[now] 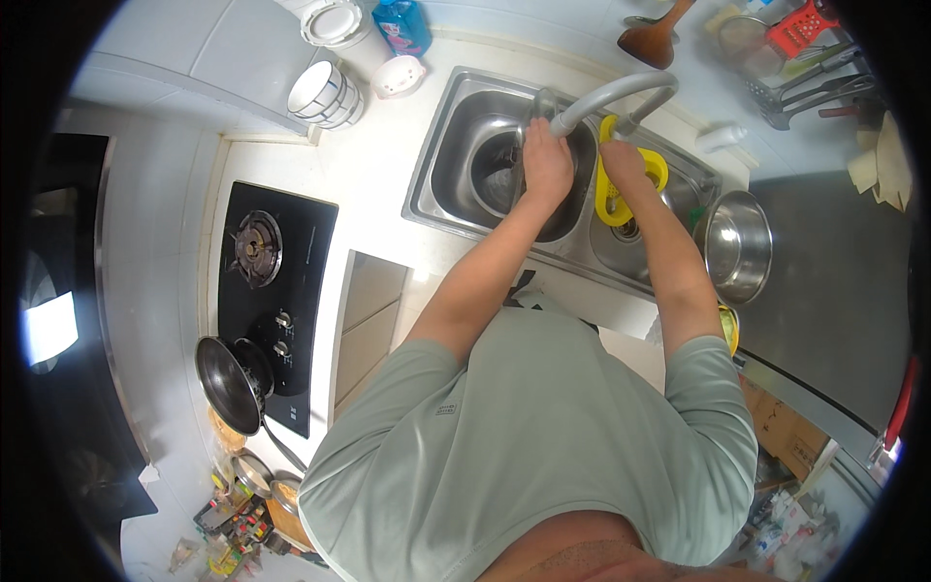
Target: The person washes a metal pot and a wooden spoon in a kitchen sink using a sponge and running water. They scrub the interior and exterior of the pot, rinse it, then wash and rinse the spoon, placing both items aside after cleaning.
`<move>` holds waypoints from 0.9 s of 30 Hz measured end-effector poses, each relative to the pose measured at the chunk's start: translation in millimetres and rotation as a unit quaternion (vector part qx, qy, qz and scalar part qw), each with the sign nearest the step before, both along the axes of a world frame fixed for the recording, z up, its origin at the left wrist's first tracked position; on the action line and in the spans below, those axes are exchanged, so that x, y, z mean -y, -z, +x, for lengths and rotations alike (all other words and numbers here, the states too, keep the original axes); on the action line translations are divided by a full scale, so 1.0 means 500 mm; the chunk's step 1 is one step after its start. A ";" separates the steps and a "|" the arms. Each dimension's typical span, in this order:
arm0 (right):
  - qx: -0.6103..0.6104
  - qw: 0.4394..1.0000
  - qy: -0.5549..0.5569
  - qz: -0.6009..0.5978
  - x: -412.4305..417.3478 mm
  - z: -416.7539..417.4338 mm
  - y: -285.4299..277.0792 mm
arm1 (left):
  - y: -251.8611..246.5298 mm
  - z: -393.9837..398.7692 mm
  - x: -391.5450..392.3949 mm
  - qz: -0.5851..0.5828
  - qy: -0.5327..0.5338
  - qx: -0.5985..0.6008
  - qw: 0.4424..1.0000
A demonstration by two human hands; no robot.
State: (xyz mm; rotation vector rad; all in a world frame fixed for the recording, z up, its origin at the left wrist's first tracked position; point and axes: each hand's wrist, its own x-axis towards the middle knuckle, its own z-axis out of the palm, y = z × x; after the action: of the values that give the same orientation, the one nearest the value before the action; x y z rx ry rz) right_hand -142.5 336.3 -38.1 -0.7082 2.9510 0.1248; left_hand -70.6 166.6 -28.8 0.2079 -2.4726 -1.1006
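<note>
My left hand (547,166) is over the left sink basin (454,149), just below the spout end of the grey faucet (593,102). It holds a clear lid (544,104) on edge, its fingers lying along one face. Beneath the lid, a round metal vessel (486,182) sits in the basin, partly hidden. My right hand (623,164) is closed at the faucet's base, and its fingertips are hidden. Under that wrist, a yellow plastic strainer basket (605,200) stands over the right basin (600,244). Whether water is running cannot be made out.
A steel bowl (738,247) stands right of the sink. Stacked bowls (327,94), a white lidded tub (342,33) and a blue bottle (404,29) line the back left counter. At left, a frying pan (229,385) rests on the black gas hob (291,247). Utensils (793,91) hang at upper right.
</note>
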 end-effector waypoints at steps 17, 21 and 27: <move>0.007 1.000 -0.005 0.025 -0.001 -0.013 0.008 | -0.016 0.006 0.008 0.027 -0.012 -0.007 1.000; 0.006 1.000 -0.019 0.022 -0.004 -0.016 0.010 | -0.015 0.005 0.010 0.024 -0.012 -0.016 1.000; -0.013 0.990 -0.020 -0.138 0.053 0.024 -0.052 | -0.030 0.009 0.003 0.034 -0.033 0.028 0.998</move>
State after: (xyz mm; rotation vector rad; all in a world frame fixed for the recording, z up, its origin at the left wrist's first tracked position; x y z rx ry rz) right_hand -130.6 309.8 -12.1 -0.8020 3.0124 -0.2789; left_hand -66.0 165.1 -13.8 0.3430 -2.4611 -1.1660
